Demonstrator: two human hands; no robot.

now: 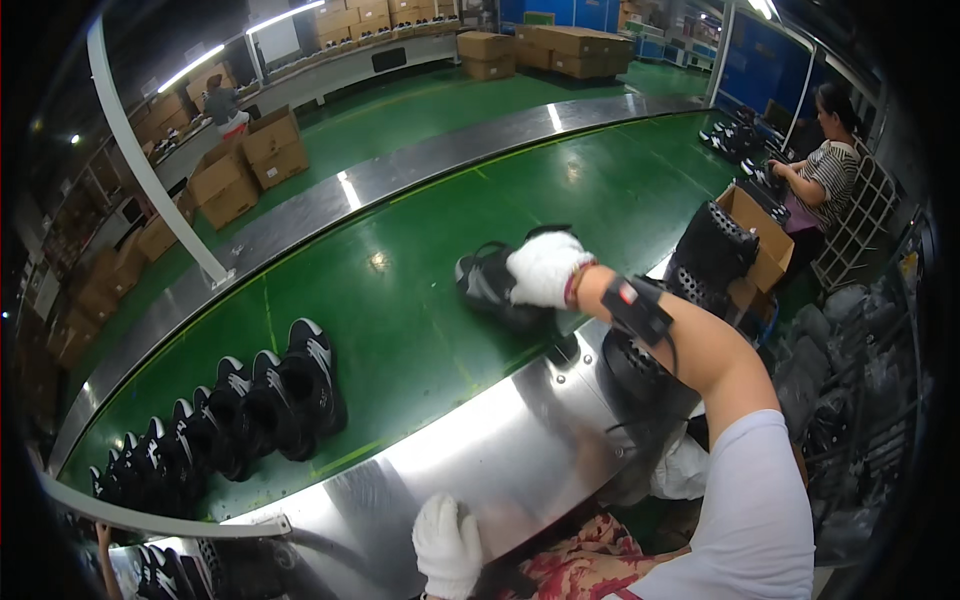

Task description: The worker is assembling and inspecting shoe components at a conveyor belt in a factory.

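My right hand (pixel 545 270), in a white knitted glove, reaches over the green conveyor belt (pixel 400 320) and grips a black sneaker (pixel 490 285) with a pale toe. A second dark shoe seems to lie against it, partly hidden behind the glove. A dark device is strapped to my right forearm. Low in the view, my left hand (pixel 446 545), gloved in white too, rests over the metal edge (pixel 490 450) of the line with its fingers out and nothing in them. To the left on the belt stand several black-and-white sneakers (pixel 310 385) in a slanting row.
Black crates (pixel 712 250) with perforated sides stand to the right, beside an open carton (pixel 760 235). A co-worker (pixel 825 185) handles shoes at the far right. Clear plastic bags (pixel 830 370) fill a rack. A white post (pixel 150 150) rises at the left.
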